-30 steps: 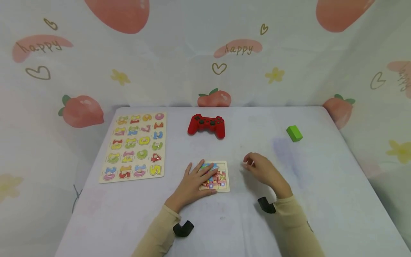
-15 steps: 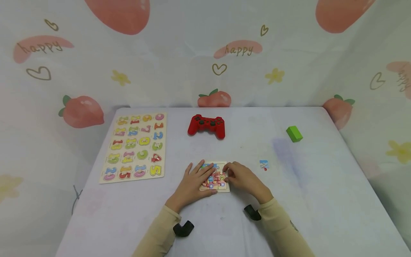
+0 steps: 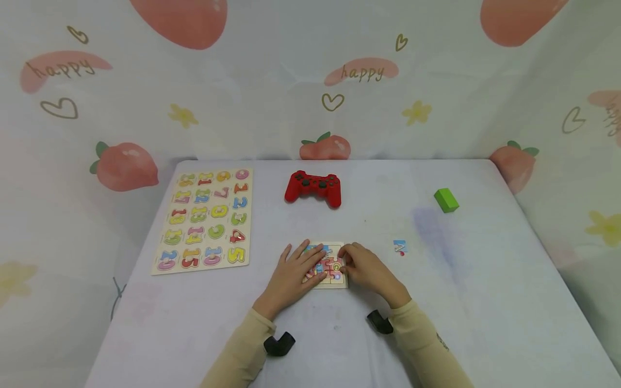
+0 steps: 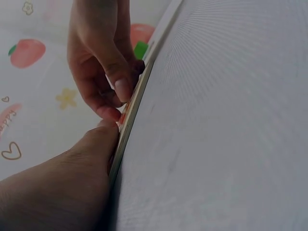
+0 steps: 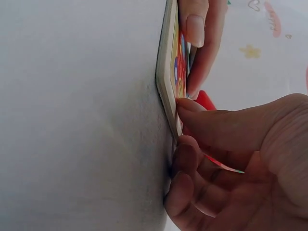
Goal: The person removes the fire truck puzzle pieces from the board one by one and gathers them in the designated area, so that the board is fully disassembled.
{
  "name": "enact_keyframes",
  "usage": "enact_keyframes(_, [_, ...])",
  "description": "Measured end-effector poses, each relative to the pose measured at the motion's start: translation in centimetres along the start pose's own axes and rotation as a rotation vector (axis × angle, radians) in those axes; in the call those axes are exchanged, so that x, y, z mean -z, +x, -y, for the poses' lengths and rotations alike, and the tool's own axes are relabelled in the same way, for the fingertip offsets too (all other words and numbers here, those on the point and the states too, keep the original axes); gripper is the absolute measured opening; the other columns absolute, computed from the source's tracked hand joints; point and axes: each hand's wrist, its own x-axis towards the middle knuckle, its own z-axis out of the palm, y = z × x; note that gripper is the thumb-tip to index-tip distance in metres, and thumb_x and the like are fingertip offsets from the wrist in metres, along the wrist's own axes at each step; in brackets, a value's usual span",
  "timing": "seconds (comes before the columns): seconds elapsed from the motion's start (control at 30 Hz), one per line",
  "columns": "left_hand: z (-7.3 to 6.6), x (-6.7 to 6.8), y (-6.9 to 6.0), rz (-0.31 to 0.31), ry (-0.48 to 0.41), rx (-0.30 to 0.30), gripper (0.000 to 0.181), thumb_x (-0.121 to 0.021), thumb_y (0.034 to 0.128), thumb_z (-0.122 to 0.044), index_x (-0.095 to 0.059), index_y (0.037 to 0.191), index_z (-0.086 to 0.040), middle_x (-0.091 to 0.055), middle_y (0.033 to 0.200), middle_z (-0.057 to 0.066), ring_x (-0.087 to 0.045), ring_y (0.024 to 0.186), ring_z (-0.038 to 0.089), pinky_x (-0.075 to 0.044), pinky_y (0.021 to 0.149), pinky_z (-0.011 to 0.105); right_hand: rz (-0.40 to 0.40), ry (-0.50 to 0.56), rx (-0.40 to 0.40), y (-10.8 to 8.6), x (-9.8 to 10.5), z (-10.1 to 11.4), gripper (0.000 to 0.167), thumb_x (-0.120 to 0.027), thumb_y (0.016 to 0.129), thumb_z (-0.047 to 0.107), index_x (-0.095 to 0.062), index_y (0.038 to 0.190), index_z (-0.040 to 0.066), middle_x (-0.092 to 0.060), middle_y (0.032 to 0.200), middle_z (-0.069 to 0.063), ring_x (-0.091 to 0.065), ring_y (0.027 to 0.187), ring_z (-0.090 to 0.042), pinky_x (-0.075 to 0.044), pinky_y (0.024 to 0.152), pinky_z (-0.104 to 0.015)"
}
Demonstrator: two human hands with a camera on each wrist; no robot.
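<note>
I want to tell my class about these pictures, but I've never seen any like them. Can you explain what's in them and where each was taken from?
There's no robot here, just a person's bare left hand and bare right hand. The wide picture comes from a camera worn on the head, looking forward and down. The two sideways-looking close-ups come from cameras worn on the wrists.

On the white table lie a large cream board with colourful numbers, a red game controller, a bright green block and a small, flat blue-and-white piece.

The left hand rests on a small square cream puzzle with colourful pieces. The right hand's thumb and fingers pinch the puzzle's right edge. I can't tell whether they hold a loose piece too.
</note>
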Motion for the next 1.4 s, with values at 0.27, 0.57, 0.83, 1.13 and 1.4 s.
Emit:
enact_keyframes(0.27, [-0.2,-0.1,0.0,-0.055,0.017,0.005,0.055,-0.050,0.0938,-0.054,-0.047,0.142,-0.029,-0.040,0.150,-0.012,-0.024,0.145,0.018,-0.016,0.115,0.055,0.002,0.031,-0.037,0.0,0.1,0.3,0.023,-0.071,0.084,0.004,-0.060,0.103,0.003,-0.055,0.087,-0.003,-0.051,0.077,-0.013,-0.046,0.070,-0.030])
enact_keyframes(0.57, [-1.2,-0.6,-0.1,-0.100,0.031,0.049,0.050,-0.052,0.0939,-0.048,-0.051,0.139,-0.025,-0.041,0.149,-0.009,-0.025,0.145,0.020,-0.017,0.114,0.057,-0.020,0.064,-0.051,0.1,-0.3,0.4,0.023,-0.072,0.083,0.003,-0.059,0.102,0.002,-0.057,0.091,-0.006,-0.055,0.082,-0.017,-0.049,0.074,-0.035])
enact_keyframes(0.83, [-1.9,-1.5,0.1,-0.177,0.019,0.084,0.049,-0.056,0.0919,-0.049,-0.057,0.132,-0.021,-0.048,0.145,-0.006,-0.030,0.143,0.024,-0.018,0.112,0.059,-0.016,0.090,-0.073,0.3,-0.2,0.7,0.021,-0.071,0.083,0.002,-0.058,0.098,0.001,-0.055,0.087,-0.006,-0.052,0.078,-0.017,-0.048,0.072,-0.034])
enact_keyframes(1.13, [-2.7,-1.1,0.2,-0.159,-0.034,0.133,0.052,-0.062,0.0888,-0.048,-0.057,0.132,-0.020,-0.047,0.146,-0.004,-0.027,0.144,0.024,-0.016,0.112,0.060,0.007,0.148,-0.187,0.7,0.0,0.8,0.018,-0.072,0.083,0.003,-0.060,0.097,0.002,-0.058,0.084,-0.005,-0.053,0.076,-0.017,-0.048,0.068,-0.031])
enact_keyframes(1.4, [-2.9,-1.1,0.2,-0.156,-0.036,0.138,0.051,-0.060,0.0901,-0.048,-0.057,0.133,-0.020,-0.047,0.146,-0.005,-0.027,0.144,0.023,-0.015,0.113,0.059,-0.044,0.153,-0.258,1.2,-0.2,0.8,0.006,-0.069,0.086,0.007,-0.064,0.089,0.004,-0.061,0.078,-0.005,-0.053,0.071,-0.016,-0.046,0.063,-0.028])
